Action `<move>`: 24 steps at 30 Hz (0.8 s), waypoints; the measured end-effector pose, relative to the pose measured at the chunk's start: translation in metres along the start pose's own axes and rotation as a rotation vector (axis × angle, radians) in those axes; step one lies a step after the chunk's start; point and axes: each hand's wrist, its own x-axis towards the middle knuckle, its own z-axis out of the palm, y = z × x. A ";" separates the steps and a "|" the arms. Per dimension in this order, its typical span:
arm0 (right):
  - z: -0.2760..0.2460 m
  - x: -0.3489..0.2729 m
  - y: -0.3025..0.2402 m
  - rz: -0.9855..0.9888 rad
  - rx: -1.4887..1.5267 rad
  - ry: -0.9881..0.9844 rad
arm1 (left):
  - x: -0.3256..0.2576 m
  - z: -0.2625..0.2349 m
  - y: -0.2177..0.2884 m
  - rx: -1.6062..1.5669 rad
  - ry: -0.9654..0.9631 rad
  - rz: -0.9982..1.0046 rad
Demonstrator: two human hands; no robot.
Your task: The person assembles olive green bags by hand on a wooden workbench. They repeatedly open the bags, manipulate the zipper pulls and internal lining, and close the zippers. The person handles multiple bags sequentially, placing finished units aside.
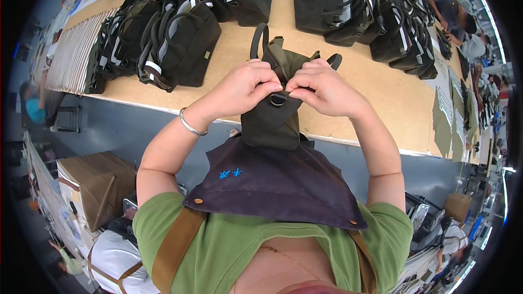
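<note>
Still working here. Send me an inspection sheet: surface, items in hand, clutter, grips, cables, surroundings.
Surface: tan table, bare around the work.
Job's things: dark bag with a metal ring, at the table's near edge; whether it rests there is unclear.
Clutter: similar bags on the left and on the right; olive cut pieces at far right.
Left grip: pinching the bag's upper part.
Right grip: pinching it just beside.
Cables: nothing seen.
Surroundings: brown box at lower left; co-worker at upper right; others around, small or blurred.
</note>
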 end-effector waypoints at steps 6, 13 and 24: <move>-0.007 -0.002 0.003 0.044 0.056 -0.048 | 0.007 -0.008 0.008 -0.171 -0.112 -0.156; -0.018 -0.016 -0.041 -0.102 -0.168 0.111 | -0.012 -0.001 0.035 0.231 0.085 0.286; 0.068 -0.080 0.056 0.301 -0.174 0.881 | -0.054 0.081 -0.076 0.095 0.575 -0.140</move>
